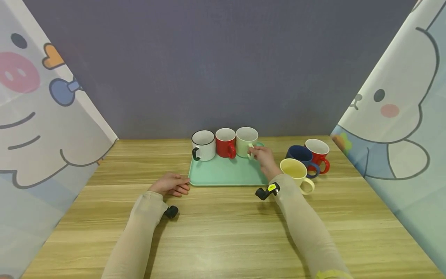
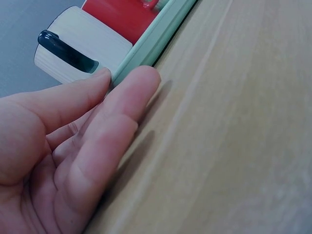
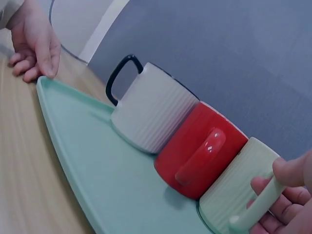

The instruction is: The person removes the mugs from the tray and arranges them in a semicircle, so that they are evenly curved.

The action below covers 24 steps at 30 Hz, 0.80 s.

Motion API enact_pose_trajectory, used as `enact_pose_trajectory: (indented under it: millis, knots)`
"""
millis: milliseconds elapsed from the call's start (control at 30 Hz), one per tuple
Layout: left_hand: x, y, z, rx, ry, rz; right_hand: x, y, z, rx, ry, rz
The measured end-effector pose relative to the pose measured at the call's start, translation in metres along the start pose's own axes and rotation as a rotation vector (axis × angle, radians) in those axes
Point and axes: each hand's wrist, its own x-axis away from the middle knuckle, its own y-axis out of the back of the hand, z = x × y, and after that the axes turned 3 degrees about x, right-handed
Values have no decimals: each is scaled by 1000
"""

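Observation:
My right hand (image 1: pixel 263 158) grips the handle of a pale green ribbed mug (image 1: pixel 246 141), thumb on one side and fingers curled round the other. That mug stands upright at the back right of a mint-green tray (image 1: pixel 226 172). Beside it on the tray are a red mug (image 1: pixel 225 142) and a white ribbed mug (image 1: pixel 203 146) with a black rim and black handle. At the tray's front left corner my left hand (image 1: pixel 171 184) pinches the rim between thumb and forefinger, its other fingers loosely bent above the wood.
Right of the tray, close together on the wooden table (image 1: pixel 209 232), stand a yellow mug (image 1: pixel 292 170), a dark blue mug (image 1: pixel 300 154) and another red mug (image 1: pixel 318 151). A grey wall (image 1: pixel 223 69) rises behind, and printed cartoon panels flank both sides.

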Motion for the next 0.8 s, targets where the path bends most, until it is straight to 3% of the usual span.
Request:
enact_pose_trajectory:
  millis: [100, 200, 300, 367, 433, 533, 633, 767, 800]
  knots:
    - [0, 1, -1, 0, -3, 4, -1, -1, 3, 7, -37, -24]
    - [1, 1, -1, 2, -4, 5, -16, 2, -6, -35, -58, -20]
    - [1, 1, -1, 8, 1, 4, -61, 19, -44, -157, -10, 49]
    - [1, 1, -1, 9, -2, 12, -70, 25, -53, -201, -22, 64]
    - [1, 1, -1, 13, -2, 18, -69, 26, -51, -178, -35, 41]
    - [1, 0, -1, 20, 1, 20, -24, 13, -7, -108, -116, -19]
    - [1, 0, -1, 18, 1, 18, 1, 7, 20, -94, -125, -12]
    - [1, 0, 0, 10, -3, 26, -2, 14, 26, -79, -95, 20]
    - [1, 0, 0, 14, -1, 24, -16, 21, 15, -104, -54, 64]
